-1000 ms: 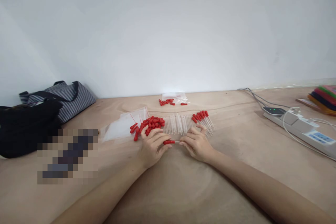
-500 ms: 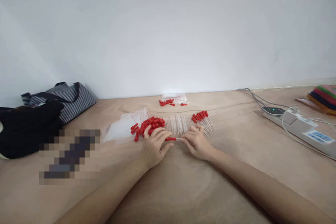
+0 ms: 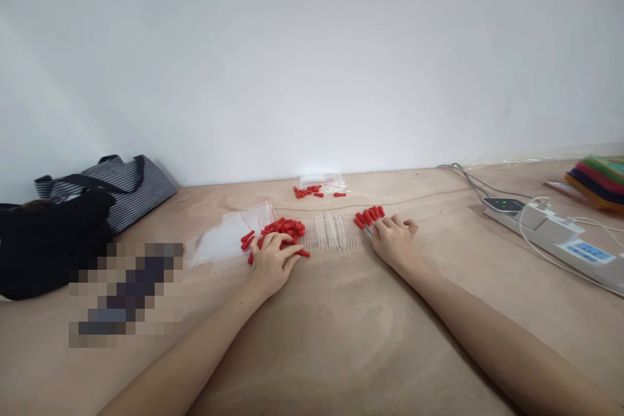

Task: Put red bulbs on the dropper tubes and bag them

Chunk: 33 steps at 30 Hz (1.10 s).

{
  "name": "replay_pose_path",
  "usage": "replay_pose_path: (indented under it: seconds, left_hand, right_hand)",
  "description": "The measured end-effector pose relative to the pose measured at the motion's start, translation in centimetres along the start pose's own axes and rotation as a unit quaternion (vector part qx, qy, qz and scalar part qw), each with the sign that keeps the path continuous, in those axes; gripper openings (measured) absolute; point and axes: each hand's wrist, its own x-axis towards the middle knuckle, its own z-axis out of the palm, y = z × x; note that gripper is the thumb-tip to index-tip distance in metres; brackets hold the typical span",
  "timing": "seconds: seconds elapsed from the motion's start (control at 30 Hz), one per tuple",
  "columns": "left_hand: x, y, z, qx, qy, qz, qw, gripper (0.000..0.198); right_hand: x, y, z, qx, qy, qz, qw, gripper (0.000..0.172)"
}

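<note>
My left hand (image 3: 273,261) rests at the right front of a heap of red rubber bulbs (image 3: 287,226). One red bulb (image 3: 303,253) sticks out past its thumb and index finger, which close on it. My right hand (image 3: 396,244) is bent over the row of red-topped droppers (image 3: 373,213) and hides most of their glass stems. Its fingers curl down on a dropper there; the fingertips are partly hidden. Between the hands, a row of bare clear glass tubes (image 3: 331,232) lies side by side.
White plastic bags (image 3: 214,240) lie left of the heap. Near the wall is a clear bag (image 3: 319,180) with bulbs and thin tubes. A power strip (image 3: 575,244) with cables stands right, coloured cloths (image 3: 597,179) behind it, a striped bag (image 3: 141,192) and black bag (image 3: 53,240) left.
My hands have moved apart from the bulb and tube held between them. The right has gone right to the finished droppers, the left slightly left to the heap.
</note>
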Motion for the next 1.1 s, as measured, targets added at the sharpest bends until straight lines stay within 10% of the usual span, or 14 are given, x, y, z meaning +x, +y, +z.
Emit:
replay_pose_path:
  seconds: [0.47,0.77,1.1]
  left_hand:
    - [-0.1,2.2,-0.7,-0.053,-0.027,0.039,0.997,0.009]
    - [-0.4,3.1,-1.0,-0.08,-0.051,0.036,0.995,0.011]
    - [-0.5,3.2,-1.0,-0.089,-0.046,0.032,0.994,0.014]
  right_hand:
    - [0.8,-2.3,-1.2,0.023,-0.112,0.067,0.991,0.025]
    - [4.2,-4.4,-1.4,0.012,-0.322,0.138,0.937,0.024]
    - [4.2,-3.9,-2.4,0.058,-0.284,0.106,0.951,0.024]
